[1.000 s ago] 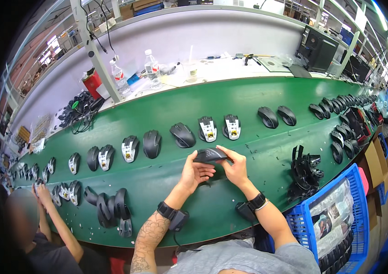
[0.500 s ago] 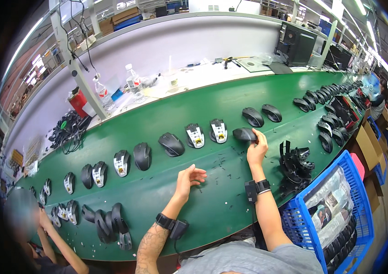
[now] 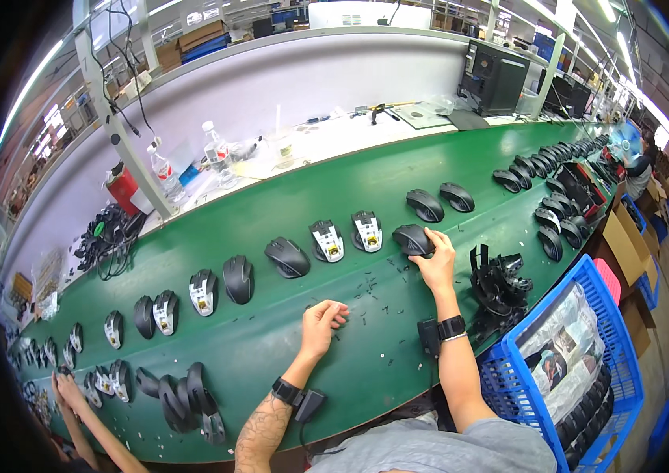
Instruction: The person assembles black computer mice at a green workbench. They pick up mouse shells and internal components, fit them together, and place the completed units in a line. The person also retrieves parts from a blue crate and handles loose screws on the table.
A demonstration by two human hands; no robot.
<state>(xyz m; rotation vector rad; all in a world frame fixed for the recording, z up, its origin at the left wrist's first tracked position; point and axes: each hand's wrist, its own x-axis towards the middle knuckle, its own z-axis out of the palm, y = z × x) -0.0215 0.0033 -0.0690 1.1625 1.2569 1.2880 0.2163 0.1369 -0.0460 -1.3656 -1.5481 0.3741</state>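
The right grip (image 3: 435,264) lies over the near side of a black mouse (image 3: 412,239), fingers draped on its back and clasping it as it sits on the green desk (image 3: 271,355). The mouse stands in a row. To the grip's left are two opened mice (image 3: 346,236) with white insides showing, then a closed black one (image 3: 287,257). Two more closed mice (image 3: 438,202) lie beyond the grip and a little to its right.

The left grip (image 3: 323,323) rests on the desk well apart from the mouse. Its fingers are loosely curled, and I cannot tell whether they pinch anything. Small dark bits (image 3: 366,288) are scattered between the two grips. A heap of black shells (image 3: 496,284) sits just right of the right forearm, with a blue crate (image 3: 563,288) beyond it.

By my reading, the step in hand is setting this mouse into its place in the row. It looks already down on the desk, so what remains is little. Letting go would call for a straight lift of the fingers, so the mouse is not nudged against the opened one beside it.
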